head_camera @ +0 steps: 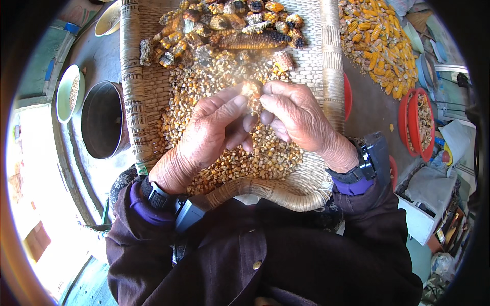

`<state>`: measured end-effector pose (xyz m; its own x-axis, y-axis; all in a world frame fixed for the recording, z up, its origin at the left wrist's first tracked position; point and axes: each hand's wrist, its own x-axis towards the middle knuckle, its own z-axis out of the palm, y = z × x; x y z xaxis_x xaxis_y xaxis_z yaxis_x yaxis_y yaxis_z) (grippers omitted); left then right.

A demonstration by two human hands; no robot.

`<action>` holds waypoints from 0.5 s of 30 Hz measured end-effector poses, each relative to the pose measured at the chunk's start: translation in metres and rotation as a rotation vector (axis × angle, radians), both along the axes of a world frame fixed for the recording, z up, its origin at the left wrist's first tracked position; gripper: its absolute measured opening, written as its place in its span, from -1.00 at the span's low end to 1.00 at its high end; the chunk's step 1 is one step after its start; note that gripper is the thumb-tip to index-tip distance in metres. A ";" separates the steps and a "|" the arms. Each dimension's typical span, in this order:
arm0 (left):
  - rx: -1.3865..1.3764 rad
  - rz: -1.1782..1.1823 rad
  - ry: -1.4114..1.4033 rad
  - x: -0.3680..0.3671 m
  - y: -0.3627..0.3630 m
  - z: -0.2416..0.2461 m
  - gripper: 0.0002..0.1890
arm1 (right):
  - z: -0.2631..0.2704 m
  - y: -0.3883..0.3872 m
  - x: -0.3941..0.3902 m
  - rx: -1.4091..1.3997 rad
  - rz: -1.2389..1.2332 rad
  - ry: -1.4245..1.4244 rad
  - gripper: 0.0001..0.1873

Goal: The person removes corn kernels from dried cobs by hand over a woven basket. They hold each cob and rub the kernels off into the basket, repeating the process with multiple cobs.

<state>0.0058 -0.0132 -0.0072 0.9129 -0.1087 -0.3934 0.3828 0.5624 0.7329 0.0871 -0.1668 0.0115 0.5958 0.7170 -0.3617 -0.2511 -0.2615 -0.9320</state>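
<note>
Between my two hands is a small piece of corn cob (251, 95), pale orange and partly bare of kernels. My left hand (214, 122) pinches it with thumb and forefinger from the left. From the right, the fingertips of my right hand (296, 111) press on its other side. Below them, loose corn kernels (252, 162) cover much of a woven wicker tray (306, 183) on my lap. Toward the tray's far end lies a heap of broken and partly blackened corn cobs (229, 23), among them one long dark-tipped cob (252, 40). A hazy blur hangs over the kernels beyond my fingers.
On the floor at right lies a big pile of yellow corn cobs (377, 49). Nested red basins (415, 124) stand nearer. At left are a dark bucket (102, 120), a pale green bowl (63, 93) with some grain, and another bowl (107, 19).
</note>
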 end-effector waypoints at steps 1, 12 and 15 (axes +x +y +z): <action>-0.033 -0.002 0.002 0.000 0.000 0.000 -0.62 | -0.001 0.001 0.000 0.000 0.001 -0.013 -0.75; -0.161 0.047 0.009 0.000 0.003 -0.004 -0.59 | -0.005 -0.002 0.004 -0.013 -0.056 -0.636 -0.82; 0.049 0.048 0.033 -0.001 0.001 -0.002 -0.59 | -0.003 -0.004 0.000 0.042 -0.014 -0.330 -0.82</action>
<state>0.0049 -0.0126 -0.0093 0.9029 -0.0450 -0.4276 0.3810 0.5446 0.7472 0.0866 -0.1709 0.0082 0.6858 0.7182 -0.1176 0.0630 -0.2195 -0.9736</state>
